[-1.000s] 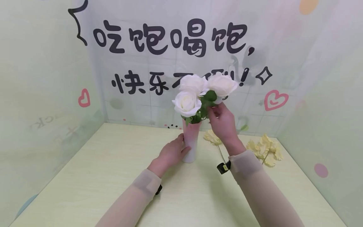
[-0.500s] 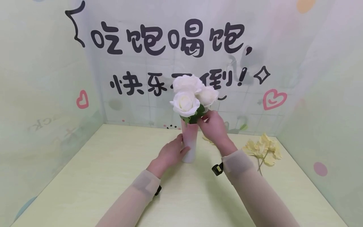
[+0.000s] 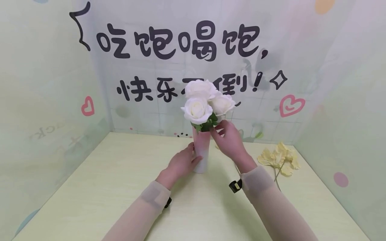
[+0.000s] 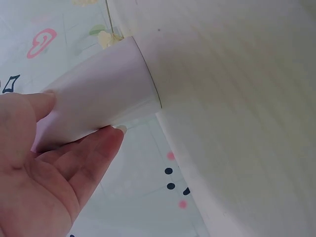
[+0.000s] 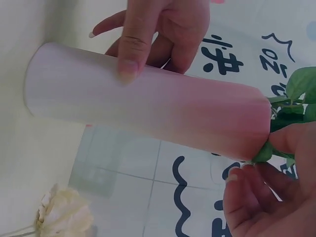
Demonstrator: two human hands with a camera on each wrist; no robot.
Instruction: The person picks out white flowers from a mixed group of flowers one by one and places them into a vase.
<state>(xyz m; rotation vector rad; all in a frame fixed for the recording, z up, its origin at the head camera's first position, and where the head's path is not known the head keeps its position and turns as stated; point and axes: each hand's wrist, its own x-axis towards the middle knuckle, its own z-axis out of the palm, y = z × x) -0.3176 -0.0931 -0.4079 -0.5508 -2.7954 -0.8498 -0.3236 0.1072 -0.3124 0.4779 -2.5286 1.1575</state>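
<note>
A tall vase (image 3: 201, 144), pink at the top and white below, stands upright on the table. Three white roses with green leaves fill its mouth: a rear rose (image 3: 200, 89), a front rose (image 3: 197, 109) and a right-hand rose (image 3: 222, 103). My left hand (image 3: 182, 163) grips the vase around its lower half, thumb on the near side and fingers behind, as the left wrist view also shows. At the rim, my right hand (image 3: 230, 139) pinches the right-hand rose low among its leaves (image 5: 266, 152) between thumb and fingers. The stems inside the vase are hidden.
Pale yellow flowers (image 3: 279, 159) on thin stems lie on the table (image 3: 99, 187) at the right. Another yellow flower (image 5: 64, 212) lies behind my right forearm. A printed cloth backdrop (image 3: 135, 117) rises along the table's back edge, with side panels left and right.
My right hand has brought the right-hand rose down and left, deeper into the vase, then eased slightly right at the rim. The left hand keeps its grip on the vase.
</note>
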